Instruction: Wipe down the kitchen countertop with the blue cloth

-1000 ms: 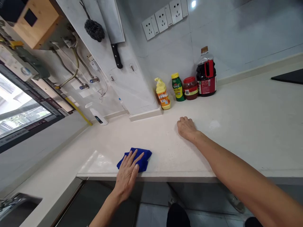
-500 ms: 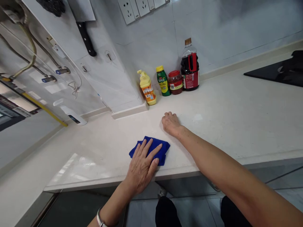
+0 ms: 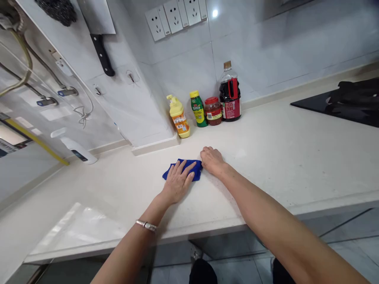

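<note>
A folded blue cloth lies on the pale countertop. Spread flat over it is my left hand, fingers stretched out and a silver bracelet on its wrist. My right hand rests on the counter as a closed fist at the cloth's right edge. Its palm side faces down, so whatever it may hold is hidden. Beyond the hands, a yellow pump bottle, a green squeeze bottle, a red-lidded jar and a large dark sauce bottle stand against the wall.
A black cooktop sits at the right. On the left, a white spray bottle leans by the wall. A cleaver and a dark scouring pad hang on the pillar, with sockets behind. The counter's front edge runs below my arms.
My left hand and the cloth have slid away from the front edge, and the cloth now reaches my right fist. The camera view has shifted slightly; the fist stays closed.
</note>
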A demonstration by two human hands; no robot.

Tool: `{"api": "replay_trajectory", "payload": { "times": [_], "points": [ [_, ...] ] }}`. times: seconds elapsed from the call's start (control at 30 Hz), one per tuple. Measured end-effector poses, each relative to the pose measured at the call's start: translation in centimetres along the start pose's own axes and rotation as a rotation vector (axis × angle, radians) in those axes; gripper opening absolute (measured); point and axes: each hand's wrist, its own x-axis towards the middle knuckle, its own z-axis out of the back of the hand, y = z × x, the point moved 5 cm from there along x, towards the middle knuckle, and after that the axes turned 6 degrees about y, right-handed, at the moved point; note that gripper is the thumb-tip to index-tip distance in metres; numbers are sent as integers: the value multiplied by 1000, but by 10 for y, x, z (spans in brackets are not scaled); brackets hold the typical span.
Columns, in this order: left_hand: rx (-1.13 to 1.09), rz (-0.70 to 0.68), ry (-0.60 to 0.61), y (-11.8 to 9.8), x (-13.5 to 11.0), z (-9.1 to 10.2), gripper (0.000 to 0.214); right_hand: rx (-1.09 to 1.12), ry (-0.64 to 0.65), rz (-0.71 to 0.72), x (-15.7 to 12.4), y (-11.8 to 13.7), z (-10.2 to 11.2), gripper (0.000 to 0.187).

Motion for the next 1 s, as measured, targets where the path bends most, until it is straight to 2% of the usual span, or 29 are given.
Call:
{"api": "replay_trajectory", "payload": {
  "times": [0.17, 0.4, 0.73, 1.0],
  "points": [
    [21, 142, -15, 22, 43, -2, 56, -50, 17, -99, 2, -6, -2, 43],
    [3, 310, -59, 56, 87, 2, 58, -117, -2, -68, 4, -1, -8, 40],
    [8, 318, -136, 84, 116, 2, 60, -126, -26, -36, 12, 0, -6, 38],
    [5, 243, -141, 102, 121, 0, 60, -140, 0, -36, 12, -2, -4, 39]
  ]
}}
